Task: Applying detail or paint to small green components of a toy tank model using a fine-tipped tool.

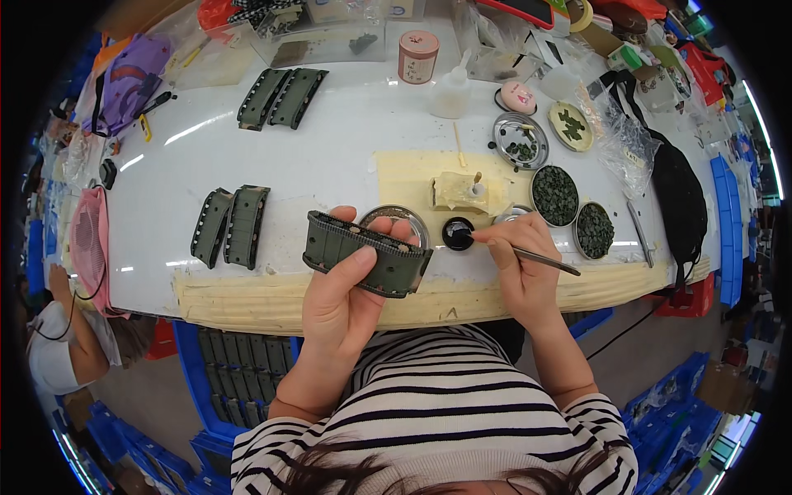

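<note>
My left hand is closed around a dark green moulded plastic part, thumb on its front face. A row of small studs and teeth runs along its upper edge. In my right hand is a slim pair of dark metal tweezers, its tip down by a small round black pot. The pot's dark contents shine. Behind the green part, partly covered by my left fingers, sits a round metal dish. Another shiny dish is half hidden behind my right hand.
Tins of small dark green pieces stand right of my right hand. Paired green parts lie to the left. Beyond are a taped block, a squeeze bottle and a pink tin. Spare tweezers lie right.
</note>
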Tool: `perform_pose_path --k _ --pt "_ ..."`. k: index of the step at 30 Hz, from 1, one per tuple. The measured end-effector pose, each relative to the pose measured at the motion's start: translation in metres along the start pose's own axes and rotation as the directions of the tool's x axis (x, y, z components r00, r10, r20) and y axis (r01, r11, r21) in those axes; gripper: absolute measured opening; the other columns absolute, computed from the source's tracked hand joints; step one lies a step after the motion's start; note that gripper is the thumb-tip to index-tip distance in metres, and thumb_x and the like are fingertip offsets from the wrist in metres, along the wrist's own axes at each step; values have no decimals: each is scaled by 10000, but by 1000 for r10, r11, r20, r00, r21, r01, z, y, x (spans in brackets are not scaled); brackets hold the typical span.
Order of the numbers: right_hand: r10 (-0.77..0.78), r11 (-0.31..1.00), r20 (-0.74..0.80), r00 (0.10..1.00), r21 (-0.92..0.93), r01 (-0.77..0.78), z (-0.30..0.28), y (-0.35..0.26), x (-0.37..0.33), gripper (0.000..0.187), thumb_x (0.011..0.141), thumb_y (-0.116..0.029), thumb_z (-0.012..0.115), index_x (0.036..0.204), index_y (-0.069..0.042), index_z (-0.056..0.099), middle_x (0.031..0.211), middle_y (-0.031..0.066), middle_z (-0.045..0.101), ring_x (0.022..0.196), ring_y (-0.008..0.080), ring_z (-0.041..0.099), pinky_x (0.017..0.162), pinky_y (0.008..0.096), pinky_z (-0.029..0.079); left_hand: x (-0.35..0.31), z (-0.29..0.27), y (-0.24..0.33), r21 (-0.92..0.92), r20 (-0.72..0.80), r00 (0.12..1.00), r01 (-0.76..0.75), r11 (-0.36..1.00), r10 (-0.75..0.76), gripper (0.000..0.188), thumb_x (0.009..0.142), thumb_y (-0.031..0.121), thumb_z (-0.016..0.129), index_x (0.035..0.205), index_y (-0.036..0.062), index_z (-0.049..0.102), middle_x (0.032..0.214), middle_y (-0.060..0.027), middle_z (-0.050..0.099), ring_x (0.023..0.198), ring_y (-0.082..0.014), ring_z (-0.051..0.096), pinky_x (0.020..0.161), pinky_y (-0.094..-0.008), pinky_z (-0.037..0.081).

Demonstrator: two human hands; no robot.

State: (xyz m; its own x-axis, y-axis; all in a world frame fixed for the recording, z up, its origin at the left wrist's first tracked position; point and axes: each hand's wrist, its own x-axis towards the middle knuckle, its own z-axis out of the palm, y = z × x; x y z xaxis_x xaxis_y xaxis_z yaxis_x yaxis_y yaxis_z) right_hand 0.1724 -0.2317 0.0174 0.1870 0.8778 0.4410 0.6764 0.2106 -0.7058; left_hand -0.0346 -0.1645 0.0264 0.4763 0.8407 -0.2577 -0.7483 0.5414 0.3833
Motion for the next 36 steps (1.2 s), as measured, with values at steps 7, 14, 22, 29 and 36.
perform_pose_path --k 7,14,22,29,36 --pt "-13 999 14 1000 -41 14 2 3 -1 91 862 -121 647 878 -43 692 803 62 669 705 226 471 669 319 399 -1 -1 2 112 -3 1000 -9 994 10 367 950 60 484 1300 139 406 1184 -183 587 1106 -277 599 900 -423 551" --pt "-41 998 22 999 -48 42 2 5 -1 86 857 -117 650 884 -47 693 809 63 669 710 230 473 670 320 402 1 3 3 62 -82 997 16 998 -11 327 955 76 490 1270 111 410 1185 -200 577 1080 -253 612 840 -371 579" --pt "-184 959 -67 981 209 194 -20 -25 10 125 874 -96 595 912 -26 692 867 86 682 796 245 558 751 327 438 2 0 2 -63 -24 995 100 993 -101 321 939 72 508 1250 20 446 1184 -209 568 1134 -258 580 925 -375 538" --pt "-75 871 9 997 487 61 -4 -40 17 149 883 -79 585 970 -13 685 964 125 693 921 258 642 796 330 504 1 13 -5 9 -90 987 137 990 -136 328 919 46 518 1235 77 437 1191 -171 572 1095 -221 598 888 -342 550" --pt "-121 892 43 992 443 90 -4 -36 19 149 893 -81 586 976 -5 683 1000 144 697 873 232 641 767 303 515 1 11 -4 36 -83 988 135 990 -132 335 915 40 519 1234 91 435 1187 -168 575 1077 -229 608 880 -344 555"
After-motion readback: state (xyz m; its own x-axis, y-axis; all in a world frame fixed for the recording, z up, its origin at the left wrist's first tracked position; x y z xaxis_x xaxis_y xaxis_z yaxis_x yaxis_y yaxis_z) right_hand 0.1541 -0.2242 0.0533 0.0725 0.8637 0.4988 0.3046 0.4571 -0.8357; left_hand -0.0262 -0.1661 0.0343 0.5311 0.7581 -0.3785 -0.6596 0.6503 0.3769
